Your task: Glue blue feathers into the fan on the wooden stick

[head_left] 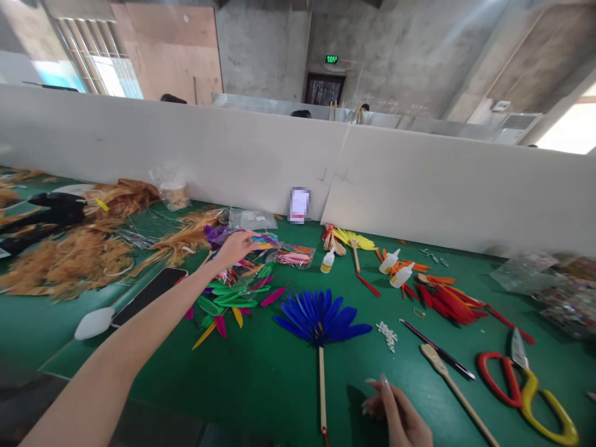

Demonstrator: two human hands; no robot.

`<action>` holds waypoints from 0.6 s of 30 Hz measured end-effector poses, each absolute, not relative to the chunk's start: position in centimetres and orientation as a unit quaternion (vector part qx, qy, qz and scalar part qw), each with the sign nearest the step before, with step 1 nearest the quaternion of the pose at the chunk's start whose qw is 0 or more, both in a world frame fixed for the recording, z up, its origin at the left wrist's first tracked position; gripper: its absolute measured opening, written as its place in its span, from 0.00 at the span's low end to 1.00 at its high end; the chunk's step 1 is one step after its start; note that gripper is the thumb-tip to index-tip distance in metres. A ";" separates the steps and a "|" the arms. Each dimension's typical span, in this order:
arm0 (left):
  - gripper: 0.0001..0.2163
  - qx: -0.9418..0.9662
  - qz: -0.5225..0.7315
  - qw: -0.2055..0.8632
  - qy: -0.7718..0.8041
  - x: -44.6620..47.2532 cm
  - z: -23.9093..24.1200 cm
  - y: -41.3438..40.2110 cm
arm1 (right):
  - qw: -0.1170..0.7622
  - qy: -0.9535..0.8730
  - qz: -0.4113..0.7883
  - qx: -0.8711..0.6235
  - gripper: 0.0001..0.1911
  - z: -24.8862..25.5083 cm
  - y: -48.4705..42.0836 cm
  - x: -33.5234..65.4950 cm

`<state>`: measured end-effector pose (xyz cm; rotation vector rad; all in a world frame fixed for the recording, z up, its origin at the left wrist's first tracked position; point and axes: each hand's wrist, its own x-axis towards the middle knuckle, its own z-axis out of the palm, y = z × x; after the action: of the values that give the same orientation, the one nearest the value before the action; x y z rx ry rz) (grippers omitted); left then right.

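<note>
My left hand (239, 247) reaches over the pile of coloured feathers at centre left. Its fingers are closed at the edge of a clear plastic bag of feathers (266, 240); exactly how they grip it is hard to see. My right hand (401, 415) rests low at the front, loosely curled, fingers apart with nothing visible in them. Between the hands lies a fan of blue feathers (321, 318) on a wooden stick handle (322, 388). Small white beads (387, 336) are scattered right of it. Loose green, pink and yellow feathers (228, 301) lie below my left hand.
Large scissors (521, 379), a wooden stick (459, 394) and a dark pen-like tool (437, 349) lie at right. Behind are small glue bottles (327, 261), a yellow feather fan (354, 241) and red feathers (449, 301). Brown fibre (69, 261) covers the left; a white partition (410, 183) stands behind.
</note>
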<state>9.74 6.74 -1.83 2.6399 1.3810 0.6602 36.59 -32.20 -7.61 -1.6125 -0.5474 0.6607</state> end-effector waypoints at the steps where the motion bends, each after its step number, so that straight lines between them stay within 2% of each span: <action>1: 0.18 0.885 0.201 0.046 0.418 11.0 -2.1 6.1 | 0.612 -0.238 0.286 -0.698 0.27 -7.7 -32.2 36.6; 4: 0.24 0.929 0.149 0.047 0.336 14.3 -3.1 4.5 | 0.612 -0.244 0.277 -0.699 0.27 -7.7 -32.2 36.6; 6: 0.25 0.942 0.121 0.044 0.309 16.0 -3.7 3.9 | 0.615 -0.248 0.270 -0.698 0.27 -7.7 -32.2 36.5; 11: 0.17 0.950 0.097 0.030 0.295 18.3 -4.0 4.0 | 0.613 -0.261 0.277 -0.692 0.28 -7.7 -32.2 36.8; 18: 0.14 0.929 0.162 0.072 0.326 18.6 -0.9 4.8 | 0.615 -0.280 0.287 -0.679 0.27 -8.1 -32.3 37.1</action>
<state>18.61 4.76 -0.89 2.7913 0.9800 0.4868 37.08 -32.34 -8.13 -1.5642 -0.6449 0.6609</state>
